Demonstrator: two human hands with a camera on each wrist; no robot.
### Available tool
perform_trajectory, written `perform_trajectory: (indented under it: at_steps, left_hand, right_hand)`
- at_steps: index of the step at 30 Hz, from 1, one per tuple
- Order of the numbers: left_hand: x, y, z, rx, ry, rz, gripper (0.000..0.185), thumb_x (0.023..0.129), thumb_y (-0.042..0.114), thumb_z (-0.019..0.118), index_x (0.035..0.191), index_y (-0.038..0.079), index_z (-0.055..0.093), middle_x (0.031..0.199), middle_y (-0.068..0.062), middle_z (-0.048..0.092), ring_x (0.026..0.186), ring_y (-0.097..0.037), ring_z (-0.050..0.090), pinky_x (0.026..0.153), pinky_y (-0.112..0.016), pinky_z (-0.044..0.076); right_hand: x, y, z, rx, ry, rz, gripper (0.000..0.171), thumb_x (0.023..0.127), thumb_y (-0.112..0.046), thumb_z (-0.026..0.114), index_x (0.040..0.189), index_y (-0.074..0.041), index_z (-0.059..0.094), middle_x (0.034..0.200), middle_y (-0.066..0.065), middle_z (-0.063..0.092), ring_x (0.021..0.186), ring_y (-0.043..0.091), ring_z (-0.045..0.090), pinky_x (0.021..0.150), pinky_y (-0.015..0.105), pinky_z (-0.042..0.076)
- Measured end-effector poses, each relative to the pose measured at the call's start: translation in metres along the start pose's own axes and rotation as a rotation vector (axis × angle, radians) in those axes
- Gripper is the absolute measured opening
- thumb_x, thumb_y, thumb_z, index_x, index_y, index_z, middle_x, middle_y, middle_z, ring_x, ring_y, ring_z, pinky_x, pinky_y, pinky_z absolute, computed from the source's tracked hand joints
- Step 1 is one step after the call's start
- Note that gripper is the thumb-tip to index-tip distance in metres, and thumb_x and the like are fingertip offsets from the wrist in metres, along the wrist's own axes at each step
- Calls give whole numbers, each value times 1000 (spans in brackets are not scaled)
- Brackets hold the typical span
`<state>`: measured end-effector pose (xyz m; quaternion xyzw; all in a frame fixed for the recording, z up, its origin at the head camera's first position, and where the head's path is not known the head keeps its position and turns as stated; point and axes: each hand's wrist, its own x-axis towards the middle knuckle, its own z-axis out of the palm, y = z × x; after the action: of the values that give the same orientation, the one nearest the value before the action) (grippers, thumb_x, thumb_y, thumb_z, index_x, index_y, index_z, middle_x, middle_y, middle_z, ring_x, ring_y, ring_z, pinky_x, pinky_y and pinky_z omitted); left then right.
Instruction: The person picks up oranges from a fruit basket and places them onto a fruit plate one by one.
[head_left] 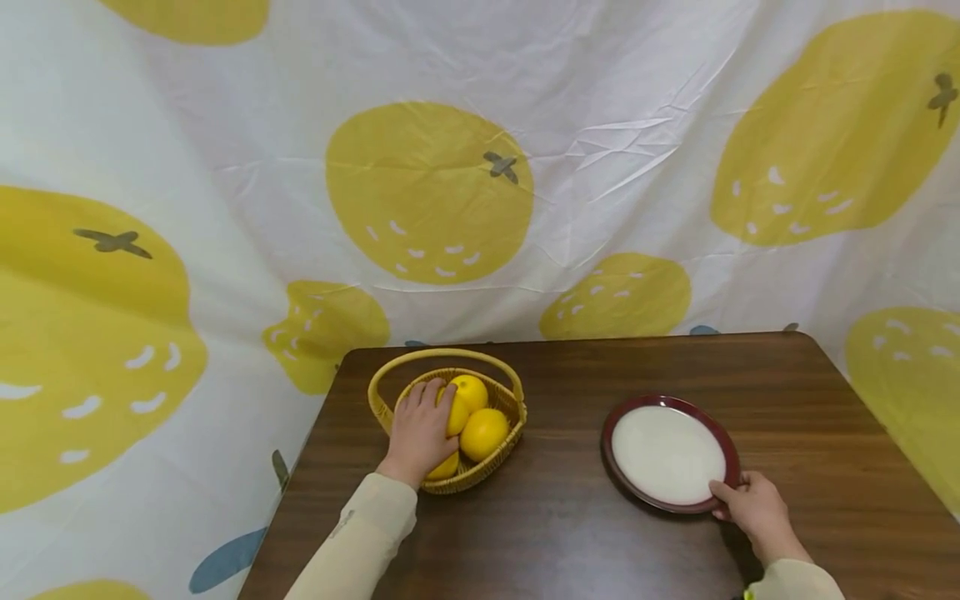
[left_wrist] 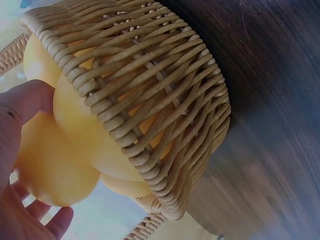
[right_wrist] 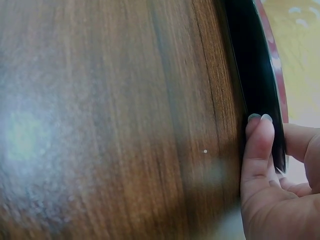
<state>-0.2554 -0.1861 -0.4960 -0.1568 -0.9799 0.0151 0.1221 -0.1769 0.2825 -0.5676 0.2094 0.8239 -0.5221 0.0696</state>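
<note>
A woven yellow basket (head_left: 516, 407) with a hoop handle stands on the left of the dark wooden table (head_left: 570, 533) and holds several yellow round fruits (head_left: 483, 433). My left hand (head_left: 418, 433) reaches into it, and its fingers curl round one fruit (head_left: 456, 415). The left wrist view shows the basket wall (left_wrist: 150, 85) close up, with my left hand (left_wrist: 17, 130) wrapped about a fruit (left_wrist: 50, 165). On the right lies a white plate (head_left: 667, 454) with a dark red rim. My right hand (head_left: 750, 504) pinches its near edge; in the right wrist view the fingers (right_wrist: 260, 150) clasp the rim (right_wrist: 252, 70).
A white cloth with large yellow fruit prints (head_left: 427, 192) hangs behind and around the table. Bare wood lies between basket and plate and along the front. The table's right edge (head_left: 885, 417) runs close to the plate; the wood grain (right_wrist: 110, 125) fills the right wrist view.
</note>
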Motion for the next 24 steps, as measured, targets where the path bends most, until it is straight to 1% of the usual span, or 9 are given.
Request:
perform_trajectory:
  at_steps: [5, 8, 12, 19, 24]
  left_hand:
    - [2, 4, -2, -16, -8, -12, 74, 83, 33, 79, 147, 11, 47, 147, -15, 47, 134, -37, 45, 106, -54, 44]
    - [3, 6, -3, -28, -25, -16, 74, 84, 32, 79, 147, 11, 46, 148, -16, 46, 134, -38, 44, 107, -54, 43]
    - [4, 8, -3, -36, -32, -14, 75, 84, 32, 80, 148, 11, 46, 148, -16, 45, 135, -38, 43, 107, -54, 43]
    - [6, 10, 0, -30, -26, -21, 75, 84, 33, 81, 147, 11, 47, 147, -15, 46, 135, -37, 44, 107, -54, 43]
    - [6, 10, -1, -57, -9, -17, 75, 82, 31, 83, 145, 8, 49, 145, -16, 49, 133, -38, 45, 107, -55, 44]
  right_hand:
    - [2, 2, -2, 7, -1, 9, 46, 99, -14, 58, 124, 19, 39, 78, 7, 57, 61, 8, 64, 58, 22, 52]
    - [3, 3, -4, 7, -2, 4, 43, 98, -13, 58, 123, 18, 40, 78, 7, 57, 61, 7, 64, 58, 22, 53]
    - [4, 4, -6, 17, -3, -4, 45, 99, -12, 58, 123, 20, 38, 77, 7, 56, 60, 7, 63, 58, 22, 54]
    - [7, 4, -7, 50, -9, 4, 49, 98, -9, 58, 127, 23, 34, 76, 8, 56, 59, 8, 63, 58, 24, 56]
    - [7, 4, -7, 45, -14, -2, 49, 99, -10, 57, 127, 23, 34, 77, 9, 56, 59, 7, 62, 59, 23, 56]
